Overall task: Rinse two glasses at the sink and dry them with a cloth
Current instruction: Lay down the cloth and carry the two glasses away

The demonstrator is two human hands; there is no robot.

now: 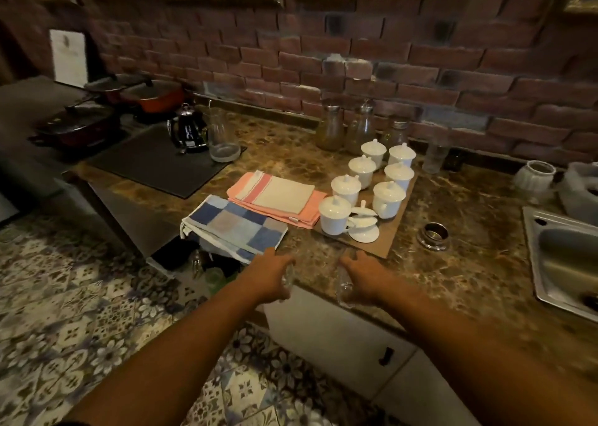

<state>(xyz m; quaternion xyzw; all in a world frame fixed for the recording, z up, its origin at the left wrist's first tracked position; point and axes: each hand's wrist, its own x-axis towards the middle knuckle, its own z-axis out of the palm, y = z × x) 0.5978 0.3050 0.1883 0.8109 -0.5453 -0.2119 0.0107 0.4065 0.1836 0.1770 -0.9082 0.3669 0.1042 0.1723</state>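
My left hand [270, 276] is wrapped around a clear glass [288, 276] at the front edge of the marble counter [469, 231]. My right hand [364, 278] grips a second clear glass [343, 288] just to the right of it. Both glasses are mostly hidden by my fingers. A blue checked cloth [234, 226] lies just beyond my left hand and hangs over the counter edge. Behind it lies a folded pink and cream cloth [276, 197]. The steel sink [564, 260] is at the far right.
Several white lidded cups [372, 187] stand on a brown board [385, 241] behind my hands. A small metal ring [433, 234] lies right of the board. Glass carafes [346, 128], a jug [223, 137], a dark kettle [188, 129] and red pots [152, 95] line the back.
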